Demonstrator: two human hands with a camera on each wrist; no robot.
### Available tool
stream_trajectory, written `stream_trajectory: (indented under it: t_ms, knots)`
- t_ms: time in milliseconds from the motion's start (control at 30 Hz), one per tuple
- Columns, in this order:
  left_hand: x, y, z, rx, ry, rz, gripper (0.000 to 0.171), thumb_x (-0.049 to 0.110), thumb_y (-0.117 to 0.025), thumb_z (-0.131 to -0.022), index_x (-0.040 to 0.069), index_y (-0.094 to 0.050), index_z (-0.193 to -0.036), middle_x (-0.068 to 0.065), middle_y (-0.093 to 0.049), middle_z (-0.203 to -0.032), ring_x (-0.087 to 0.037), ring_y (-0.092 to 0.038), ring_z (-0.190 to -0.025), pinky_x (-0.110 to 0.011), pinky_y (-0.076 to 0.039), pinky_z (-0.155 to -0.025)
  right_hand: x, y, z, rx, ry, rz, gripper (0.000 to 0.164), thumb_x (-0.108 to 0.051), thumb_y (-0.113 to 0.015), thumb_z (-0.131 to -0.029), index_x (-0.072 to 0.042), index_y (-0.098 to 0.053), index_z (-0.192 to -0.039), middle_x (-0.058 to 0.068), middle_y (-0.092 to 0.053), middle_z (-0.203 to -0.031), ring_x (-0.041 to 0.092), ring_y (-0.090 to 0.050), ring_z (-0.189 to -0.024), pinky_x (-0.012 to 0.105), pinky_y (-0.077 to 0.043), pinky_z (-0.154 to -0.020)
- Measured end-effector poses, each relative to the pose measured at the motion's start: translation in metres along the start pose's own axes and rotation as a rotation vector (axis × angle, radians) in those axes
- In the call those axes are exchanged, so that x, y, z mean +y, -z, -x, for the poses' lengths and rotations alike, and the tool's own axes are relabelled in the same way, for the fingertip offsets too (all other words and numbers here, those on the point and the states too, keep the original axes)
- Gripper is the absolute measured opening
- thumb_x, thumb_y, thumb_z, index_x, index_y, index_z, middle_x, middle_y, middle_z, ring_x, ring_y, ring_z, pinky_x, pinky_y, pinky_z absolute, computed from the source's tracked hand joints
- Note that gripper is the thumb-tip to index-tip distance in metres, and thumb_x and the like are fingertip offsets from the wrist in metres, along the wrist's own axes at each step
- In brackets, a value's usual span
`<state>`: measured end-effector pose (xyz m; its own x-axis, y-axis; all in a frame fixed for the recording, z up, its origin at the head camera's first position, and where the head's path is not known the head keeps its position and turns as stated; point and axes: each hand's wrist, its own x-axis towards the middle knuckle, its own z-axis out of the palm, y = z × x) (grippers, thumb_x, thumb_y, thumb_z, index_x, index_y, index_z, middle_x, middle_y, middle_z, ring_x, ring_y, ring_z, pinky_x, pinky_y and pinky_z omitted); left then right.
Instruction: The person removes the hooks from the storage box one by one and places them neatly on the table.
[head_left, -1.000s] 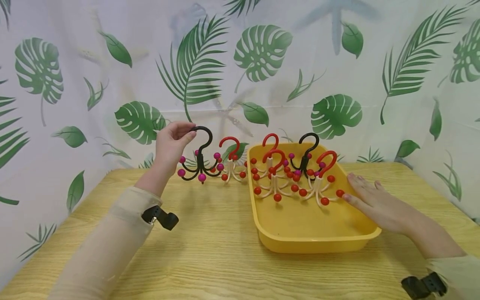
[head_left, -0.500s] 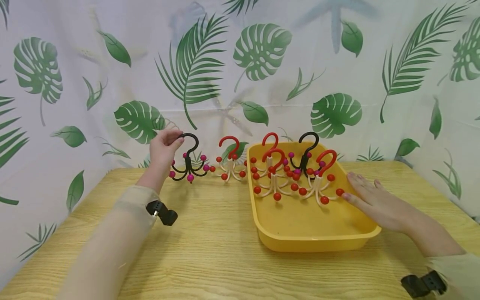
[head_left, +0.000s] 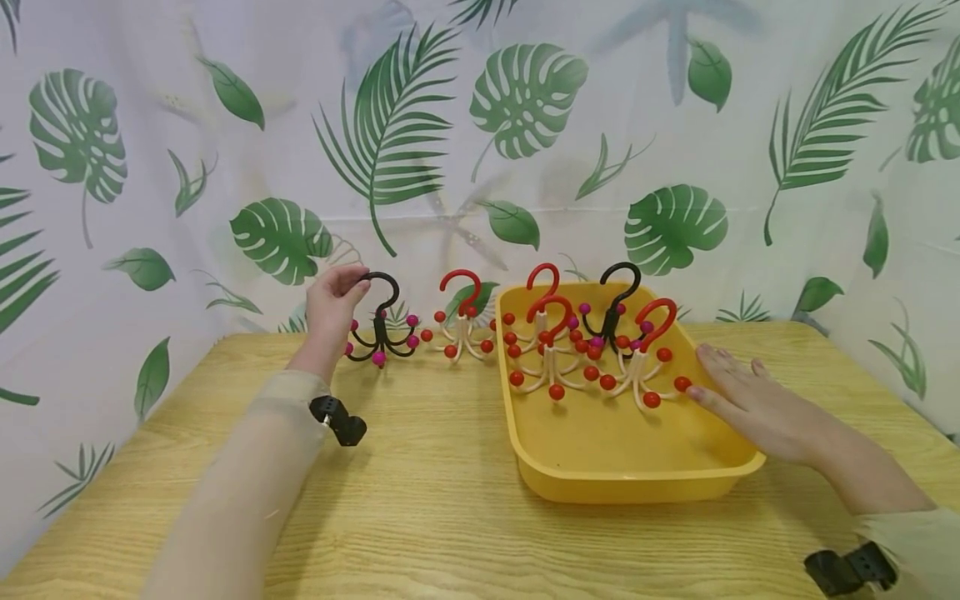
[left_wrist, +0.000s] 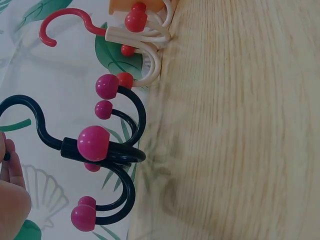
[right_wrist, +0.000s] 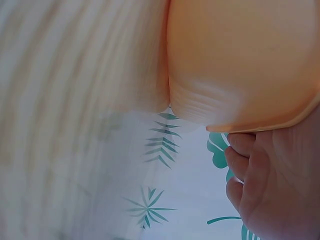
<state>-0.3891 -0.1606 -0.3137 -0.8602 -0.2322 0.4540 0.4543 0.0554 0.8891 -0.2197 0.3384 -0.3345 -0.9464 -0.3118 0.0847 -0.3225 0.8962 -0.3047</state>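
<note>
The left hand [head_left: 330,312] pinches, between thumb and fingers, the curved tip of a glossy black multi-armed hook with magenta ball ends [head_left: 379,327]. It is upright over the wood-grain table [head_left: 405,517], left of the tray; whether it touches the tabletop cannot be told. Just right stands a white multi-armed hanger with a red hook and red balls [head_left: 461,329]. Beyond, a yellow rectangular tray [head_left: 630,480] holds three similar white-and-red hangers [head_left: 550,360] and another black one [head_left: 611,321]. The right hand [head_left: 765,412], fingers extended, rests against its right rim.
</note>
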Motion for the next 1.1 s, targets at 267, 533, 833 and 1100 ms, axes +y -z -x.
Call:
stream_trajectory:
  t_ms: [267, 533, 833, 1100]
  knots:
    - [-0.007, 0.0, 0.001, 0.024, 0.003, 0.038, 0.027, -0.001, -0.064, -0.089, -0.007, -0.062, -0.115, 0.002, -0.065, -0.097, -0.009, -0.06, -0.091, -0.026, -0.047, -0.091, -0.001, 0.001, 0.001, -0.008, 0.002, 0.002, 0.074, -0.046, -0.031, -0.103, 0.005, -0.005, -0.15, 0.029, -0.003, -0.154, 0.048, -0.002, -0.139, 0.053, 0.013, -0.109]
    - [-0.012, -0.001, 0.001, 0.03, 0.031, 0.006, 0.026, 0.0, -0.063, -0.09, -0.005, -0.062, -0.115, -0.004, -0.064, -0.102, -0.011, -0.059, -0.094, -0.026, -0.046, -0.093, -0.002, 0.001, 0.001, -0.011, -0.003, -0.002, 0.075, -0.047, -0.032, -0.103, 0.004, -0.004, -0.15, 0.028, -0.002, -0.154, 0.047, -0.002, -0.139, 0.054, 0.013, -0.109]
    - [-0.01, -0.001, 0.003, 0.023, 0.023, -0.086, 0.03, 0.003, -0.065, -0.09, -0.003, -0.061, -0.118, -0.011, -0.063, -0.111, -0.017, -0.058, -0.099, -0.028, -0.045, -0.093, 0.0, 0.001, 0.001, -0.008, -0.003, -0.001, 0.075, -0.047, -0.032, -0.103, 0.004, -0.004, -0.15, 0.029, -0.002, -0.154, 0.047, -0.002, -0.14, 0.055, 0.011, -0.11]
    - [0.002, -0.012, 0.008, 0.071, -0.106, -0.237, 0.047, 0.019, -0.075, -0.084, 0.003, -0.058, -0.124, -0.01, -0.058, -0.123, -0.024, -0.05, -0.115, -0.035, -0.037, -0.101, -0.001, 0.001, 0.001, -0.003, 0.001, 0.005, 0.075, -0.047, -0.033, -0.102, 0.004, -0.005, -0.15, 0.029, -0.004, -0.154, 0.049, -0.004, -0.139, 0.056, 0.008, -0.11]
